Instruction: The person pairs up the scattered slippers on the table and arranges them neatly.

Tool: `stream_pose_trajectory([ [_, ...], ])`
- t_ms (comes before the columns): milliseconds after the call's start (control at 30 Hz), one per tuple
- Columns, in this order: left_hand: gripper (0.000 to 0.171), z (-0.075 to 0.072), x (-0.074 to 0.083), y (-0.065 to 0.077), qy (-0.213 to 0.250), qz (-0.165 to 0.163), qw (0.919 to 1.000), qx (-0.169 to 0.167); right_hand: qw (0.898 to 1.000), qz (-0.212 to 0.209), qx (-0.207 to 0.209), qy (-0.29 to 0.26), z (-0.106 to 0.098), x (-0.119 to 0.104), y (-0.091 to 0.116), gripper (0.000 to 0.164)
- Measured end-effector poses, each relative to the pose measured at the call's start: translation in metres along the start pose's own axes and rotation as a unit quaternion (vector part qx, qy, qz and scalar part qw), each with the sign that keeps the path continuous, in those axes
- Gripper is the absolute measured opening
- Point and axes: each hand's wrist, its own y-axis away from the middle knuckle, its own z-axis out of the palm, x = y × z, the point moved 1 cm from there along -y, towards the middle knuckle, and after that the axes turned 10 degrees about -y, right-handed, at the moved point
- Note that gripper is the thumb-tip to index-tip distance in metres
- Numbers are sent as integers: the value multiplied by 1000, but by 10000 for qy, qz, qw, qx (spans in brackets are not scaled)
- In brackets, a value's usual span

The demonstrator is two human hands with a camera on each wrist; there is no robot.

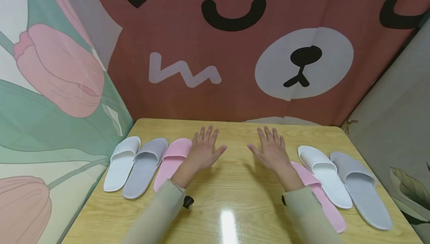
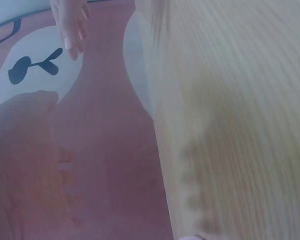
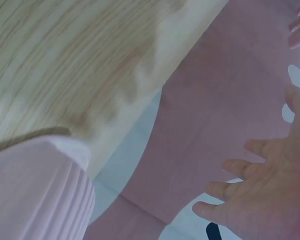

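Note:
My left hand (image 1: 203, 152) hovers palm down with fingers spread over the left half of the table, beside a pink slipper (image 1: 168, 167). Left of that slipper lie a grey slipper (image 1: 141, 176) and a white slipper (image 1: 117, 173). My right hand (image 1: 273, 154) is also spread and holds nothing. Near its wrist lies another pink slipper (image 1: 326, 203), partly hidden by the forearm, with a second white slipper (image 1: 332, 184) and a second grey slipper (image 1: 364, 195) to its right. In the right wrist view, a ridged slipper toe (image 3: 35, 195) shows below the right hand (image 3: 260, 190).
The slippers lie on a wood-grain table (image 1: 231, 184) whose far edge meets a reddish-brown curtain (image 1: 235, 98) with a bear face. A flowered curtain (image 1: 67, 139) borders the left side, and a greyish one (image 1: 396, 124) the right. Each wrist wears a dark strap.

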Motion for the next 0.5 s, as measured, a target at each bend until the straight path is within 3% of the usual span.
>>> stream_pose_trajectory([
  [500, 78, -14, -17, 16, 46, -134, 9998, -111, 9998, 72, 156, -82, -13, 16, 9, 84],
])
